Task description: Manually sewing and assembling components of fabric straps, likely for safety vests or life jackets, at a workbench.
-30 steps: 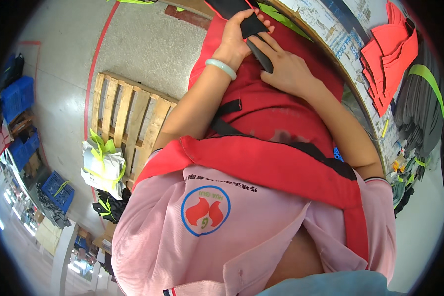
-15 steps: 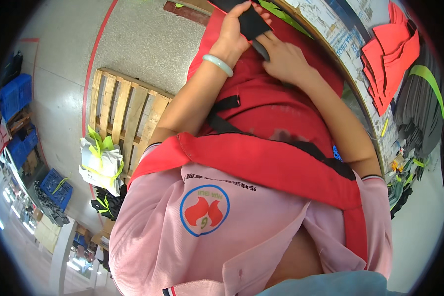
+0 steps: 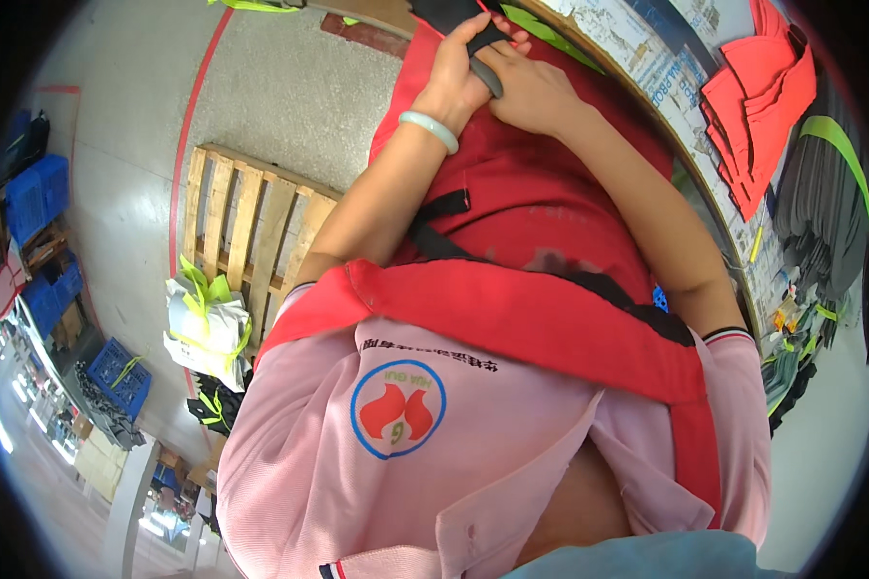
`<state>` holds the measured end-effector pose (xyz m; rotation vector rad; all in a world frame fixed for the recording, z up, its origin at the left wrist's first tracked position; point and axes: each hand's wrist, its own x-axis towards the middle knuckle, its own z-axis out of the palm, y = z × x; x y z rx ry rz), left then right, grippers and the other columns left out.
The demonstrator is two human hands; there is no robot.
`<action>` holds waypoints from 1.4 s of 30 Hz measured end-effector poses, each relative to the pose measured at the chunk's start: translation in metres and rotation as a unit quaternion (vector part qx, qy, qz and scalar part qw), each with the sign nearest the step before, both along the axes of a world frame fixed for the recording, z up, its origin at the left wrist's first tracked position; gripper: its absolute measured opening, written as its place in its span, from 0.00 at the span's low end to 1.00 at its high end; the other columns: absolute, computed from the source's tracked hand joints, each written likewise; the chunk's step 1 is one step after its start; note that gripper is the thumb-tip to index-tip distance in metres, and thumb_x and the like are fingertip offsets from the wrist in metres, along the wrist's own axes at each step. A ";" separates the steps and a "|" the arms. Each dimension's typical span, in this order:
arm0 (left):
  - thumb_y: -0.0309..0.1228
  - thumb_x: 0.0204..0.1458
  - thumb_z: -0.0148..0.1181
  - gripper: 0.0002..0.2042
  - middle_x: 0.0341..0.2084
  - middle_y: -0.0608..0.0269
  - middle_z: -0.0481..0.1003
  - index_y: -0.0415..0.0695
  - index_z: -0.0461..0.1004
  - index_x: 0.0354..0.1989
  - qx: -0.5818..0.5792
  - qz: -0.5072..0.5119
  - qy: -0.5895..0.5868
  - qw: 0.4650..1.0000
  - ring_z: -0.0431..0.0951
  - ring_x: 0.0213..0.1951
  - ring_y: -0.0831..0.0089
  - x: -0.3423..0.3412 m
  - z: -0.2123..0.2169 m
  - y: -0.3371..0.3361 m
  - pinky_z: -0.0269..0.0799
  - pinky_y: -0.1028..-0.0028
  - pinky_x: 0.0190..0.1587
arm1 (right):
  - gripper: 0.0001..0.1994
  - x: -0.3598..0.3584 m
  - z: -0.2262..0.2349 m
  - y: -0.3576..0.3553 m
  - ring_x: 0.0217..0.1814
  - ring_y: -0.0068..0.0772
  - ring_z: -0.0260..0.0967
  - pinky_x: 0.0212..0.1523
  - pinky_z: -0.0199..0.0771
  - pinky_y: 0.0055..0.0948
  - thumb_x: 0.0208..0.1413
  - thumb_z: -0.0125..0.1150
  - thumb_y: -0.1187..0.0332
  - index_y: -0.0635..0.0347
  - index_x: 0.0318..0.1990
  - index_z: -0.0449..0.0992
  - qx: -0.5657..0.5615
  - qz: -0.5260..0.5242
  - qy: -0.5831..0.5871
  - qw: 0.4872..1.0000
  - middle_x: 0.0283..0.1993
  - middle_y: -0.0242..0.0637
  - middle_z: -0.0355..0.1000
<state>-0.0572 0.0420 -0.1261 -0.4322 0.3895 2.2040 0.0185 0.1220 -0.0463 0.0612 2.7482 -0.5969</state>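
My left hand, with a pale bangle at its wrist, is closed on a black fabric piece at the top of the view. A bright red edge shows along that piece. My right hand lies against the left one, its fingers curled over the fabric. A dark grey piece with a rounded end sticks out from under the right fingers toward me; its kind is unclear. Both hands are above my red apron, and the fingertips are partly hidden.
At the right, a worktable edge curves past, bearing stacked red fabric pieces and a bundle of dark grey pieces with a lime band. On the left floor are a wooden pallet, a white tied bundle and blue crates.
My right hand has moved left and slightly up, closer against the left hand, with the dark grey piece. The black fabric between the hands now looks bunched rather than flat.
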 end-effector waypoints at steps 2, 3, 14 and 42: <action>0.36 0.57 0.52 0.12 0.34 0.52 0.74 0.38 0.69 0.37 0.008 -0.030 -0.008 0.999 0.75 0.41 0.51 -0.003 -0.001 -0.002 0.72 0.52 0.49 | 0.24 -0.003 0.002 0.004 0.46 0.52 0.71 0.42 0.73 0.47 0.42 0.55 0.68 0.51 0.51 0.65 -0.005 -0.001 -0.001 1.000 0.55 0.40 0.65; 0.38 0.57 0.51 0.14 0.36 0.50 0.73 0.37 0.68 0.39 0.019 -0.034 -0.002 0.999 0.75 0.43 0.49 0.000 0.002 -0.003 0.71 0.51 0.50 | 0.24 -0.001 0.000 0.005 0.46 0.52 0.70 0.42 0.73 0.48 0.42 0.55 0.69 0.52 0.51 0.65 -0.013 0.000 -0.011 1.000 0.56 0.40 0.65; 0.34 0.55 0.53 0.11 0.31 0.53 0.73 0.36 0.68 0.35 0.029 -0.015 -0.041 0.999 0.75 0.37 0.54 -0.009 0.002 -0.010 0.71 0.52 0.50 | 0.20 -0.012 0.007 0.003 0.45 0.49 0.72 0.43 0.74 0.45 0.43 0.56 0.66 0.57 0.48 0.69 0.018 0.030 -0.076 0.996 0.55 0.42 0.67; 0.28 0.53 0.51 0.08 0.34 0.50 0.75 0.35 0.70 0.35 0.015 -0.037 -0.008 0.999 0.74 0.42 0.51 -0.009 -0.003 -0.018 0.69 0.53 0.52 | 0.17 0.002 -0.012 0.009 0.38 0.48 0.74 0.35 0.75 0.45 0.53 0.47 0.74 0.50 0.50 0.71 0.041 0.058 0.082 0.994 0.47 0.38 0.72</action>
